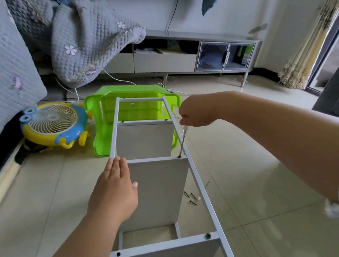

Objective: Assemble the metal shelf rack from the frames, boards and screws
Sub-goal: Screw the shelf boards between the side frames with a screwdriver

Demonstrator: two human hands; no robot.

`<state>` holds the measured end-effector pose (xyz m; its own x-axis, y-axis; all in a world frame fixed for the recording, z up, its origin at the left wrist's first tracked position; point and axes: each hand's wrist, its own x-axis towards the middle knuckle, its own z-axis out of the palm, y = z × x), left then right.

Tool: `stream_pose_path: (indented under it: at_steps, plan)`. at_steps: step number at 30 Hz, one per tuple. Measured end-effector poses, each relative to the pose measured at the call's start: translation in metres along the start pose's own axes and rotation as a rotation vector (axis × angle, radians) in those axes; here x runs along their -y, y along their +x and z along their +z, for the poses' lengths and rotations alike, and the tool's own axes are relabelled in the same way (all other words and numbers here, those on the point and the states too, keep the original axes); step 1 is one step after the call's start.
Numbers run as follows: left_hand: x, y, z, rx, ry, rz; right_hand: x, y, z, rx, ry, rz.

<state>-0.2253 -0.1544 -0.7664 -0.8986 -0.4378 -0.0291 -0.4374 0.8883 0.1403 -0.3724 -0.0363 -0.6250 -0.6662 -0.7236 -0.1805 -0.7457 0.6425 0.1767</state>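
Left hand (116,189) flat on the board (162,187); right hand (195,112) gripping the screwdriver (183,141).

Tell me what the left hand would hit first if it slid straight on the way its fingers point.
The left hand lies flat on the middle board, fingers pointing away. Straight on, it would probably meet the green stool first, though depth is unclear.

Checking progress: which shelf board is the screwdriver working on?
The middle board, under the left hand; the screwdriver tip meets its right corner.
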Motion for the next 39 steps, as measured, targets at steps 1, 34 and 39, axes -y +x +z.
stream_pose_path:
  at_steps: [1, 34, 39]
  plan:
    - [0.0, 0.0, 0.0, 0.002, -0.002, 0.001, 0.0, -0.001, 0.001, -0.016, -0.007, 0.007]
    - [0.003, -0.001, 0.002, -0.111, -0.227, -0.094, 0.003, -0.013, 0.006, 0.035, -0.257, 0.106]
    - [0.005, -0.001, 0.003, -0.136, -0.281, -0.171, 0.019, -0.012, 0.0, -0.31, -0.095, -0.027]
